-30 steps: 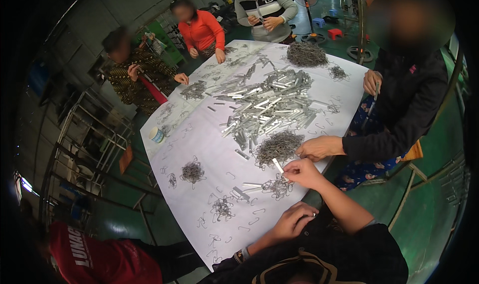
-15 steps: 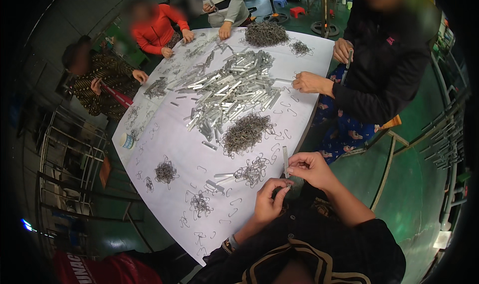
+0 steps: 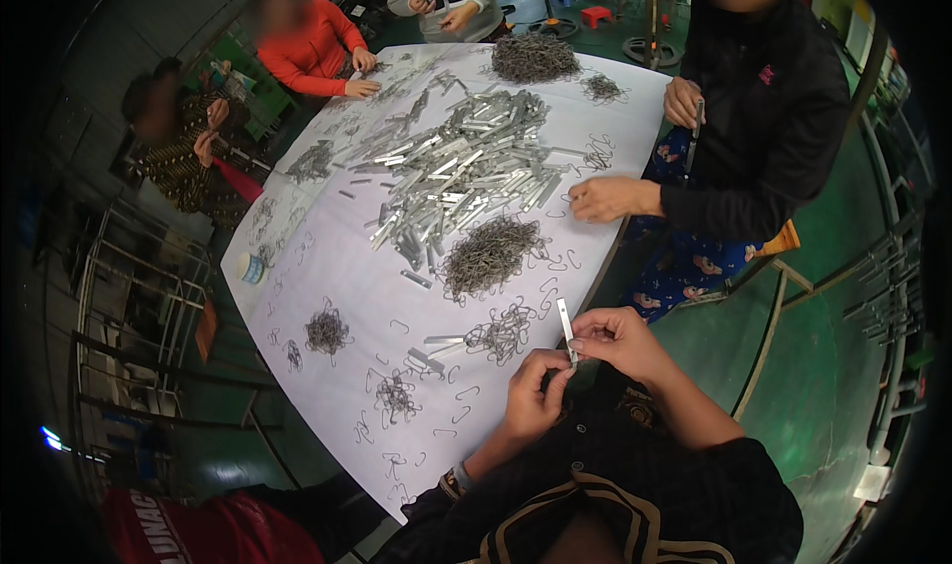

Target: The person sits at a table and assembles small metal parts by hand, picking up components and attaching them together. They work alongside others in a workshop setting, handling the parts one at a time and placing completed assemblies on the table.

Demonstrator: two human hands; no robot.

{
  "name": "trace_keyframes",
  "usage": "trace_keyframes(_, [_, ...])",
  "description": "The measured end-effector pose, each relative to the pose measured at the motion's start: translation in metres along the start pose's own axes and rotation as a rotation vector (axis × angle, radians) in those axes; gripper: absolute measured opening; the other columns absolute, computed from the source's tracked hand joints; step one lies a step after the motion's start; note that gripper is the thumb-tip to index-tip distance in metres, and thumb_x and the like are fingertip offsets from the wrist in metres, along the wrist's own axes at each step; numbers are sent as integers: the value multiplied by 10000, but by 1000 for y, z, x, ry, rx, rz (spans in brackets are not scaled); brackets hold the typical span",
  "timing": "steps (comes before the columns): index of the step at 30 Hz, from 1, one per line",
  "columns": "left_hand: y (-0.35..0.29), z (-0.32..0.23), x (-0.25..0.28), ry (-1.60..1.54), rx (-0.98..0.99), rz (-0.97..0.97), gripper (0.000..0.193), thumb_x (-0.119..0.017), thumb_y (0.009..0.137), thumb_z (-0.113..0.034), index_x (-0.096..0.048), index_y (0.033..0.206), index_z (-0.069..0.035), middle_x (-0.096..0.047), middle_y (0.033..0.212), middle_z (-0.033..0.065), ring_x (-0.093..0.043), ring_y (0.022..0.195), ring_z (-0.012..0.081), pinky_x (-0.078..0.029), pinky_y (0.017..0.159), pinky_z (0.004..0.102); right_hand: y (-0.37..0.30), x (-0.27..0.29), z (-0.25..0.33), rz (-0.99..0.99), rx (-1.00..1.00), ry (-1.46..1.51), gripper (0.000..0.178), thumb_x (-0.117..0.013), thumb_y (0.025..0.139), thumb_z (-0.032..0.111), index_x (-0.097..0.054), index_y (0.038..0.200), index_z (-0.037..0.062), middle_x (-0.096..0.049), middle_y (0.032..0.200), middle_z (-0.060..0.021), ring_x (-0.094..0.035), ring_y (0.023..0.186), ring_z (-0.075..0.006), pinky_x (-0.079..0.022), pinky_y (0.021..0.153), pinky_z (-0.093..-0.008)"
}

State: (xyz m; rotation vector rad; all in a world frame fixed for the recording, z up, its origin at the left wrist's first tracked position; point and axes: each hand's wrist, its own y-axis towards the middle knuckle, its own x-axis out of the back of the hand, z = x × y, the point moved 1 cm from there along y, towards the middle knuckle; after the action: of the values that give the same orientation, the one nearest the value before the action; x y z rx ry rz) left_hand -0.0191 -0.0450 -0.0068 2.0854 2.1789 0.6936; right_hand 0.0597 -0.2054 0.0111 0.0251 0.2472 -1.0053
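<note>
A slim silver metal strip (image 3: 566, 318) with small holes stands nearly upright over the table's near right edge. My right hand (image 3: 623, 342) pinches it between thumb and fingers. The strip's lower end rests in the closed fingers of my left hand (image 3: 534, 397), and any small hook there is too hidden to make out. Just beyond my hands lies a loose cluster of bent wire hooks (image 3: 501, 334), with a few metal strips (image 3: 424, 362) beside it. A denser heap of wire hooks (image 3: 486, 259) sits farther off.
A large pile of metal strips (image 3: 466, 168) covers the middle of the white table (image 3: 327, 405). Another hook heap (image 3: 535, 58) lies at the far end. A co-worker's hand (image 3: 605, 199) reaches over the right edge; several people stand around. A small tub (image 3: 250, 268) sits at left.
The strip in my hands has tilted slightly left at its top. The right-hand co-worker's hand has come nearer to me, and a far person's hand has lifted off the table.
</note>
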Motion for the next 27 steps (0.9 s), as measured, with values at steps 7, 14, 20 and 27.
trace_keyframes(7, [-2, -2, -4, -26, 27, -24, 100, -628, 848, 5, -559, 919, -14, -640, 913, 138, -632, 820, 270, -493, 736, 326, -1, 4, -6, 34, -126, 161, 269, -690, 827, 32, -628, 1074, -58, -665, 818, -64, -627, 715, -88, -504, 656, -205])
trace_keyframes(14, [-3, 2, -2, 74, 38, -8, 99, -634, 860, 7, -566, 930, -5, -642, 885, 112, -641, 828, 189, -497, 750, 284, -6, -2, -9, -64, -41, 121, 215, -695, 825, 33, -636, 1015, -48, -663, 820, -55, -616, 722, -79, -485, 667, -197])
trace_keyframes(20, [-5, 7, -4, 112, 101, 21, 115, -648, 852, 2, -572, 938, -3, -644, 875, 113, -647, 824, 178, -502, 729, 286, -15, -7, -4, -134, 155, -223, 173, -711, 814, 101, -636, 914, -19, -665, 819, -40, -621, 763, -89, -474, 698, -239])
trace_keyframes(27, [12, 30, 20, 83, 211, 81, 111, -685, 810, -38, -650, 913, -17, -656, 877, 125, -646, 774, 255, -503, 681, 325, -24, -9, -5, -195, 282, -532, 132, -695, 805, 124, -645, 892, 39, -663, 822, -58, -646, 751, -186, -427, 860, -349])
